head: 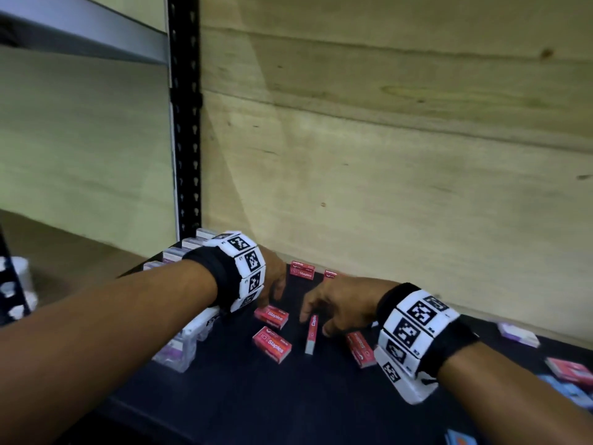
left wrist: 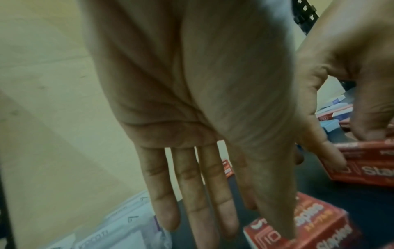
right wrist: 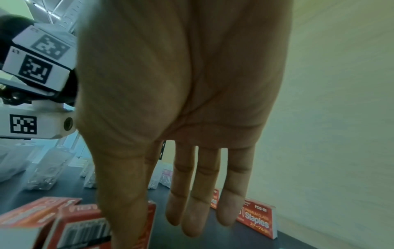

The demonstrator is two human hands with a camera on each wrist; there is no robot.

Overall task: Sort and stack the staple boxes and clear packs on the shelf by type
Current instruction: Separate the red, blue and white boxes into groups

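Several red staple boxes lie scattered on the dark shelf. One red box stands on its narrow edge, and my right hand pinches it between index finger and thumb; the same box shows under the thumb in the right wrist view. My left hand hangs with straight fingers just above a flat red box, holding nothing. Another flat box lies nearer me. Clear packs line the shelf's left side under my left forearm.
Two red boxes stand against the wooden back wall. One more red box lies under my right wrist. At far right lie a purple-and-white pack, a red box and blue boxes. A black upright post bounds the left.
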